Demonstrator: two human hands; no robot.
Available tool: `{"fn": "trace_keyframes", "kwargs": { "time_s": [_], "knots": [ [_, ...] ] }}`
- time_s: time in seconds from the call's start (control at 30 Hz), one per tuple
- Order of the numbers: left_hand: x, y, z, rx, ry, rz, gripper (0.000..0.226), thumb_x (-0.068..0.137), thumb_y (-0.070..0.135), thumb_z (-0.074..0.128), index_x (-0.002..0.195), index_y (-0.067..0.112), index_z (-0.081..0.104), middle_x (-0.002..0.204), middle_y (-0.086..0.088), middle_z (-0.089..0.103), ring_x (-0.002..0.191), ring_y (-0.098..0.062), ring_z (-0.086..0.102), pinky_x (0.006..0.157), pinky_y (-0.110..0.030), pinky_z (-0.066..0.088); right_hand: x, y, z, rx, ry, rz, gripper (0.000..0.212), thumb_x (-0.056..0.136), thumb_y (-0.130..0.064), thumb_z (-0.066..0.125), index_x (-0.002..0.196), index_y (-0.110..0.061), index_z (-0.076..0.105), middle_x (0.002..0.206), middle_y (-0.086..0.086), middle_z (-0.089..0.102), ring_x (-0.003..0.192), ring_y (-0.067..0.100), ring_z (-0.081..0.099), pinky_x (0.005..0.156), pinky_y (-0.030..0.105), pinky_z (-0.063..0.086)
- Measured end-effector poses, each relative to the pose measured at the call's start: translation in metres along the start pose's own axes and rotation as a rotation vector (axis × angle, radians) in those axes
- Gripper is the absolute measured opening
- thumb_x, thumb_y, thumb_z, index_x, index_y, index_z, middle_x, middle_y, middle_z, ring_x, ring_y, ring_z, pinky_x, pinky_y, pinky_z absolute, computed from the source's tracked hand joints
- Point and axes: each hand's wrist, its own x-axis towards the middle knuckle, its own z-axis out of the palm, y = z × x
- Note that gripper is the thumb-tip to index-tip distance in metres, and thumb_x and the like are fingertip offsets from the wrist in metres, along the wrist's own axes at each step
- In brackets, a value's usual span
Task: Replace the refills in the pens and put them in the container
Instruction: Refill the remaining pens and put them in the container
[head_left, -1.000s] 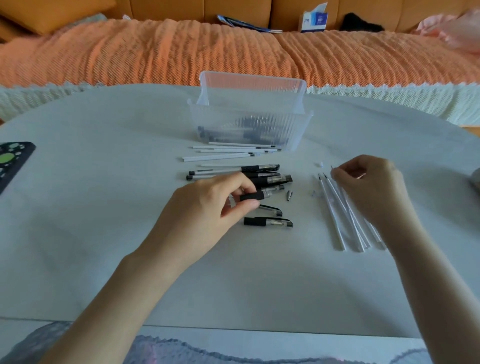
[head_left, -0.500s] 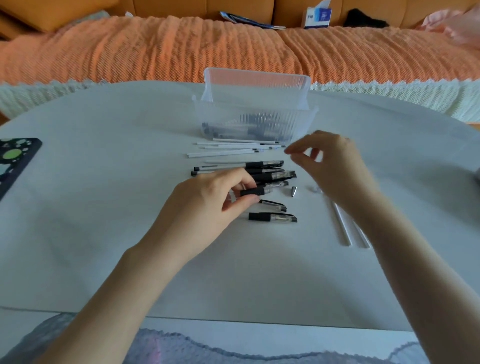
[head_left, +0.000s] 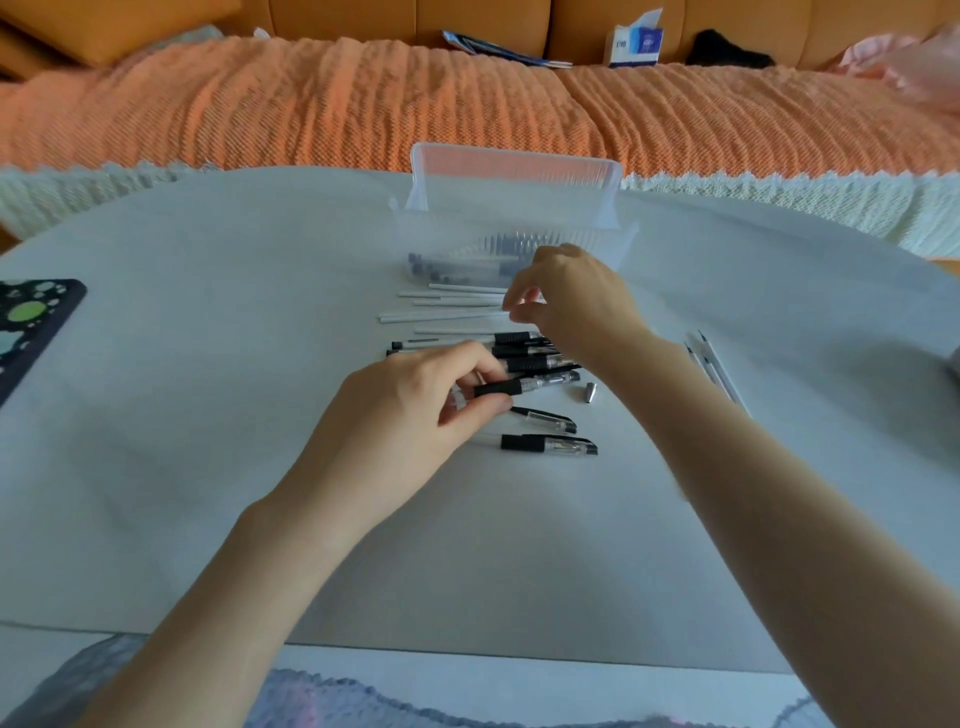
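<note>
My left hand (head_left: 410, 421) is shut on a pen barrel with a black grip (head_left: 501, 387) at the near side of a pile of black pens (head_left: 530, 358). My right hand (head_left: 576, 301) hovers over the pile's far side, thumb and forefinger bent at the right ends of several white refills (head_left: 441, 315); whether they grip one I cannot tell. Behind them stands the clear container (head_left: 415, 228) with pens inside. A pen cap (head_left: 550, 420), a short pen part (head_left: 550, 446) and a metal tip (head_left: 590, 392) lie loose. More thin refills (head_left: 717, 371) lie right of my right forearm.
The grey table (head_left: 156, 441) ends in a near edge by my lap. A dark item with green dots (head_left: 31, 322) sits at the left edge. An orange-covered sofa (head_left: 311, 104) with a tissue box (head_left: 636, 44) runs behind the table.
My right hand left the refills on the right and moved left and away, to the white refills before the container. My left hand stayed on the pen barrel.
</note>
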Motion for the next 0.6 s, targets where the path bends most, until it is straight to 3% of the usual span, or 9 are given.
{"fn": "trace_keyframes", "kwargs": {
  "time_s": [0.1,0.23,0.33,0.47,0.6],
  "knots": [
    [0.000,-0.001,-0.001,0.001,0.005,-0.015,0.011,0.082,0.040,0.065,0.089,0.033,0.061,0.073,0.024,0.056,0.073,-0.005,0.054,0.061,-0.026,0.047,0.000,-0.001,0.001,-0.048,-0.025,-0.016,0.013,0.084,-0.022,0.067,0.096,-0.021,0.070,0.108,0.000,0.061,0.112,0.017,0.050,0.085,0.028,0.039],
    [-0.001,-0.003,-0.004,0.002,0.005,-0.028,0.011,0.082,0.041,0.064,0.089,0.033,0.060,0.074,0.025,0.056,0.074,-0.005,0.053,0.061,-0.024,0.045,-0.001,0.000,0.005,-0.004,-0.019,0.007,0.008,0.084,-0.020,0.067,0.091,-0.016,0.069,0.103,-0.001,0.061,0.108,0.017,0.051,0.080,0.027,0.038],
    [0.000,-0.003,-0.004,-0.005,0.009,-0.033,0.011,0.083,0.039,0.064,0.090,0.031,0.061,0.075,0.020,0.058,0.074,-0.006,0.053,0.062,-0.028,0.047,-0.006,0.002,-0.001,0.052,0.018,0.070,0.007,0.088,-0.019,0.062,0.093,-0.016,0.067,0.097,-0.002,0.063,0.094,0.015,0.054,0.072,0.025,0.037],
    [0.001,-0.006,-0.005,-0.016,0.007,-0.048,0.011,0.086,0.038,0.058,0.093,0.029,0.059,0.074,0.017,0.062,0.060,0.001,0.052,0.063,-0.031,0.050,-0.028,0.006,-0.028,0.303,0.130,0.146,0.007,0.086,-0.011,0.060,0.085,-0.016,0.064,0.075,-0.006,0.066,0.075,0.016,0.061,0.072,0.032,0.048],
    [0.002,-0.009,-0.006,-0.084,0.008,-0.070,0.009,0.092,0.037,0.048,0.096,0.033,0.055,0.073,0.018,0.061,0.057,-0.005,0.056,0.063,-0.034,0.050,-0.068,0.008,-0.040,0.475,0.104,0.164,0.014,0.085,-0.006,0.060,0.079,-0.018,0.061,0.069,-0.008,0.065,0.060,0.007,0.055,0.060,0.019,0.043]
  ]
}}
